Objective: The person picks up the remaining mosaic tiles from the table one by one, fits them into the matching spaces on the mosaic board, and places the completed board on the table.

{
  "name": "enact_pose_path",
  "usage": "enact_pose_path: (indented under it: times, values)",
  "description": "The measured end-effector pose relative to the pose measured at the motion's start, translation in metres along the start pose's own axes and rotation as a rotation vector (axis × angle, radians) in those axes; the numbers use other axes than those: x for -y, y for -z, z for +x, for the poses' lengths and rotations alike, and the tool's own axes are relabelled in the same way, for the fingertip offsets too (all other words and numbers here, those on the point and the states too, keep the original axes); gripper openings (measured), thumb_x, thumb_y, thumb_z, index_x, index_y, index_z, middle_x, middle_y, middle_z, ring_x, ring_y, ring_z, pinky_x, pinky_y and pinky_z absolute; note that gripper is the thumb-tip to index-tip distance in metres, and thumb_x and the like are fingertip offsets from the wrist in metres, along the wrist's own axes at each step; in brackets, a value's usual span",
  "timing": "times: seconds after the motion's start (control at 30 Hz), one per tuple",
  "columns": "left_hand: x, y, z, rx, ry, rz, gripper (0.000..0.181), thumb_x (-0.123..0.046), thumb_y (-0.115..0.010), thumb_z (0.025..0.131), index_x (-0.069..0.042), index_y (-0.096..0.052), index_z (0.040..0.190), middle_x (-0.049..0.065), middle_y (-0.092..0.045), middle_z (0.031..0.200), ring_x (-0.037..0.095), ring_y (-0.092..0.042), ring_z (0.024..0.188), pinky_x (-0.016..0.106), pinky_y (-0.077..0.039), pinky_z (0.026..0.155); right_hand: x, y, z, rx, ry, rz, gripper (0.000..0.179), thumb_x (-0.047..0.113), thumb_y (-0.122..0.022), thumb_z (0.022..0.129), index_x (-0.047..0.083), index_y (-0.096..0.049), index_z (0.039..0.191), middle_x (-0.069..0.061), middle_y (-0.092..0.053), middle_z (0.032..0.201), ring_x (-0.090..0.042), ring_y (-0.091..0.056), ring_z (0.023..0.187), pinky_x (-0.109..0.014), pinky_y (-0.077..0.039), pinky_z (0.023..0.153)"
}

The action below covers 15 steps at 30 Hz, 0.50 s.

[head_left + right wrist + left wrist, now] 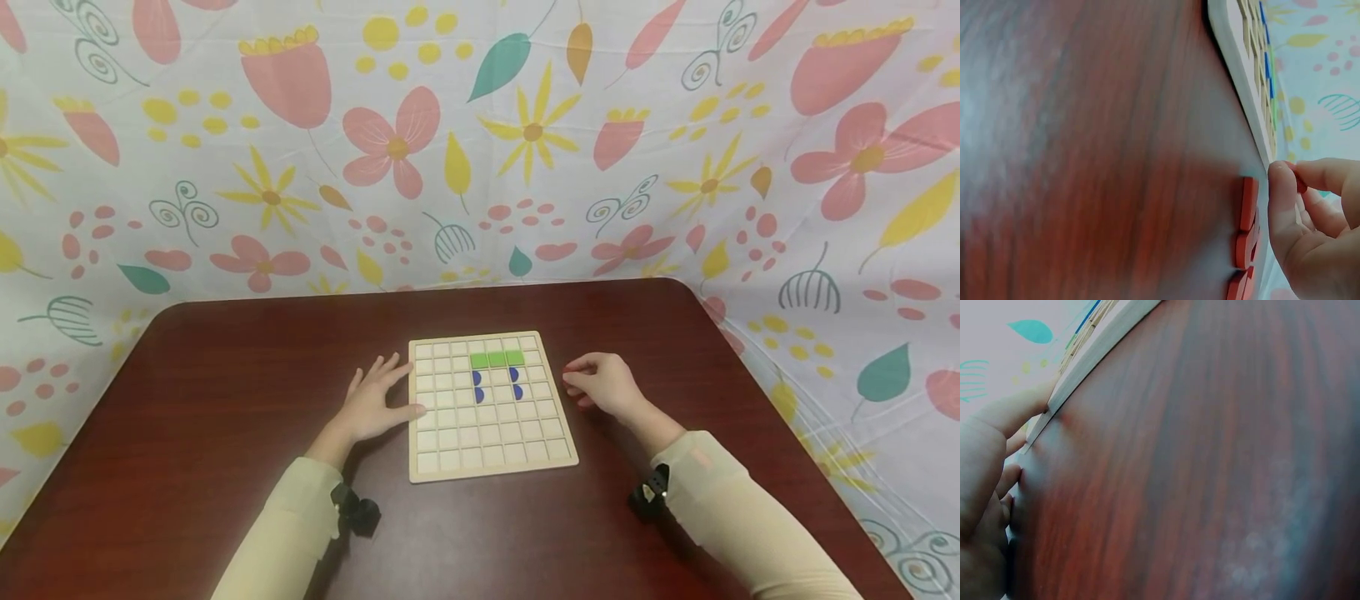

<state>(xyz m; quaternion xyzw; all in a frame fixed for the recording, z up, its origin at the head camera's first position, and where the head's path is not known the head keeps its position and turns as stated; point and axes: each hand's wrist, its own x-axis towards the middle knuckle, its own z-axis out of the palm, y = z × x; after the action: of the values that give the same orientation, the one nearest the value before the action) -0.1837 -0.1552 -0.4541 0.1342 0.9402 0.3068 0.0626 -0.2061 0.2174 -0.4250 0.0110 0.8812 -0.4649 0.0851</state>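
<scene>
A wooden grid board (450, 468) lies flat on the table in front of me. Three green pieces (497, 359) form a row in its upper part. Below them, blue half-round pieces (479, 395) sit in two short columns. My left hand (369, 406) is spread at the board's left side, thumb and forefinger resting on its edge. To the right of the board, my right hand (609, 385) pinches a small red piece (1300, 180) between thumb and forefinger; the fingers hide most of it. Several red pieces (1248, 206) lie on the table by that hand.
The board stands on a dark reddish-brown wooden table (225, 400) with rounded far corners. Behind and to the right hangs a white cloth (480, 200) with a flower print. Each wrist wears a small black camera (358, 510).
</scene>
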Motion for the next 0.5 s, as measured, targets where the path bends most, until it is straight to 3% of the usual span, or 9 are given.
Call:
enact_pose_path:
  times: [0.2,0.5]
  values:
    - [0.001,0.000,-0.001,-0.004,0.011,0.007,0.080,-0.051,-0.068,0.081,-0.017,-0.038,0.146,0.013,-0.022,0.157,0.037,-0.010,0.146,0.062,0.000,0.114,0.006,-0.008,-0.003,0.019,0.002,0.082,0.028,0.014,-0.062,0.090,-0.004,-0.062,0.111,-0.018,-0.070,0.092,-0.017,-0.069,0.072,-0.033,-0.058,0.058]
    - [0.000,-0.001,-0.001,-0.006,0.000,0.002,0.081,-0.053,-0.068,0.079,-0.017,-0.038,0.146,0.013,-0.023,0.156,0.037,-0.011,0.146,0.062,-0.001,0.114,0.008,-0.016,-0.006,0.092,0.030,0.220,0.038,0.011,-0.058,0.093,-0.005,-0.054,0.127,-0.021,-0.067,0.101,-0.020,-0.069,0.082,-0.033,-0.059,0.066]
